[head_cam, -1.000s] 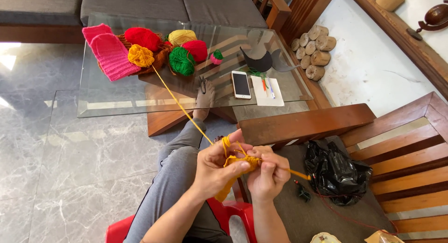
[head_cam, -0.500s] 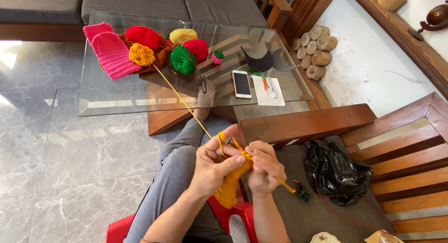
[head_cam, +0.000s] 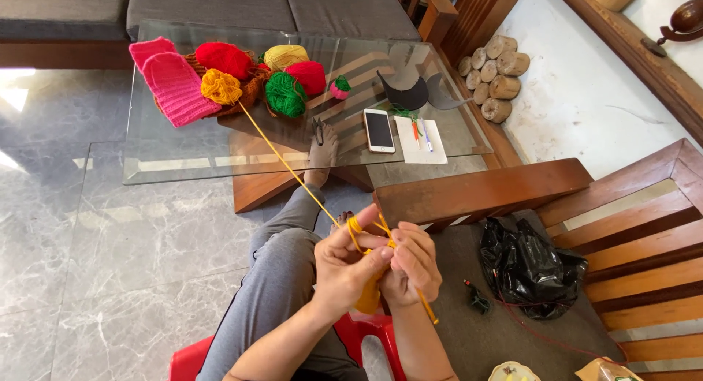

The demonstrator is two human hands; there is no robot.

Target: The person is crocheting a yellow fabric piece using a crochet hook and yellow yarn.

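Note:
My left hand pinches an orange crocheted piece, with the orange strand wrapped over its forefinger. My right hand grips an orange crochet hook whose tail sticks out below the hand; its tip is hidden between my fingers. The taut orange strand runs up and left to an orange yarn ball on the glass table. Both hands touch each other above my grey-trousered knee.
On the table lie a pink knitted piece, red, yellow and green yarn balls, scissors, a phone, and paper with pens. A black bag rests on the wooden bench at right. A red stool is below.
The hook's tail has swung from pointing right to pointing down-right. My hands have drawn closer together, and the crocheted piece hangs lower beneath my left hand.

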